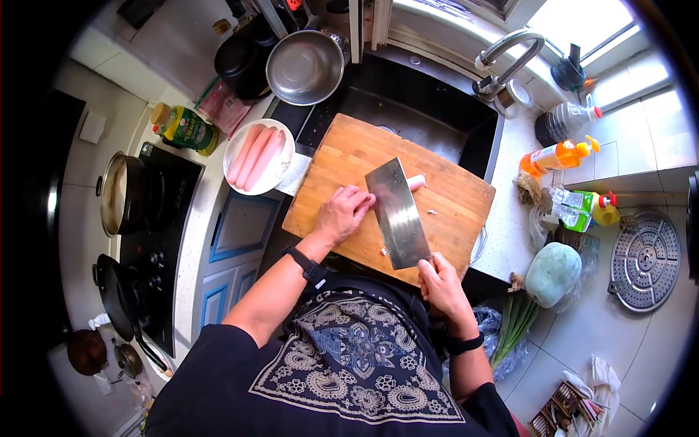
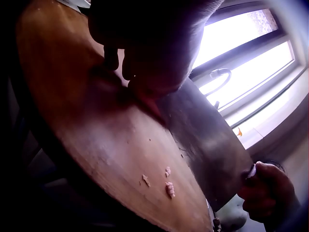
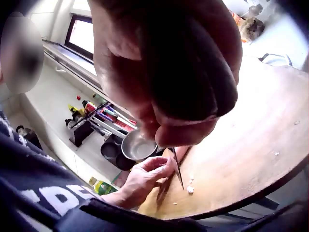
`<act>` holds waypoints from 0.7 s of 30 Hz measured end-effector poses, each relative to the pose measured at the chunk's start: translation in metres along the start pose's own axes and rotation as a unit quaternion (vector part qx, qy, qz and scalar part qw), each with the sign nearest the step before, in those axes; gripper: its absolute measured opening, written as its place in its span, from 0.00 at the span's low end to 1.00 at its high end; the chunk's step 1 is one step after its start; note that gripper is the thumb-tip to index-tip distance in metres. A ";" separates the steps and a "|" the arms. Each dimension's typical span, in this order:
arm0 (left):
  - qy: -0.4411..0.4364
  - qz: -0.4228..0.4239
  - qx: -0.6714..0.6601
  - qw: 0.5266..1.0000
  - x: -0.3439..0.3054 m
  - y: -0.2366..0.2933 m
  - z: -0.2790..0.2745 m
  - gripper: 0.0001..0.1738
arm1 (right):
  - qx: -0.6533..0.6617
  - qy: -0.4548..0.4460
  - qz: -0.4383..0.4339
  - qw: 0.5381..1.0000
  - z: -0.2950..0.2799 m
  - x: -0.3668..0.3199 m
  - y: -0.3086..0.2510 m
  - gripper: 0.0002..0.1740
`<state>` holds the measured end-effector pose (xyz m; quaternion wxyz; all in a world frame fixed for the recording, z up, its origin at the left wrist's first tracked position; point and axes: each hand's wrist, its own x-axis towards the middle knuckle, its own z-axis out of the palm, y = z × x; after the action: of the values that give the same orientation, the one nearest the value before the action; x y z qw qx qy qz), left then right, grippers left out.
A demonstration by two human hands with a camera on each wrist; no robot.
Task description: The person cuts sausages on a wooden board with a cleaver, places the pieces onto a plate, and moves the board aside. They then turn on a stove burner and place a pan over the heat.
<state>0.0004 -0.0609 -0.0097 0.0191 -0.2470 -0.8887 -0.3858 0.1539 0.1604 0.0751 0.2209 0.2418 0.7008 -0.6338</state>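
Observation:
My right hand grips the handle of a cleaver, its broad steel blade slanting across the wooden cutting board. From behind the blade a pink sausage pokes out on the far side. My left hand holds the sausage on the near side, fingers bent and fingertips right at the blade; its fingers hide most of that part. Seen from the right wrist, the blade stands on edge beside the left fingertips. Small pale crumbs lie on the board.
Left of the board, a white plate bears several pink sausages. The board overlaps the black sink; a metal bowl stands behind. At the right are an orange soap bottle and a pale green melon. A stove is far left.

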 end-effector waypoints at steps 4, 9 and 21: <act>0.011 0.013 0.014 1.000 -0.001 -0.004 0.001 0.10 | 0.027 0.023 0.003 0.999 -0.002 -0.004 -0.004 0.11; -0.012 0.008 0.010 1.000 -0.002 -0.006 0.000 0.11 | -0.005 0.042 0.005 0.999 -0.010 0.000 -0.005 0.11; -0.001 0.058 0.011 0.998 0.020 0.011 0.004 0.09 | -0.043 0.025 0.005 0.999 -0.005 0.005 0.003 0.11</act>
<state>-0.0120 -0.0431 -0.0006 0.0436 -0.2981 -0.8773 -0.3737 0.1514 0.1656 0.0700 0.2169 0.2512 0.7314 -0.5958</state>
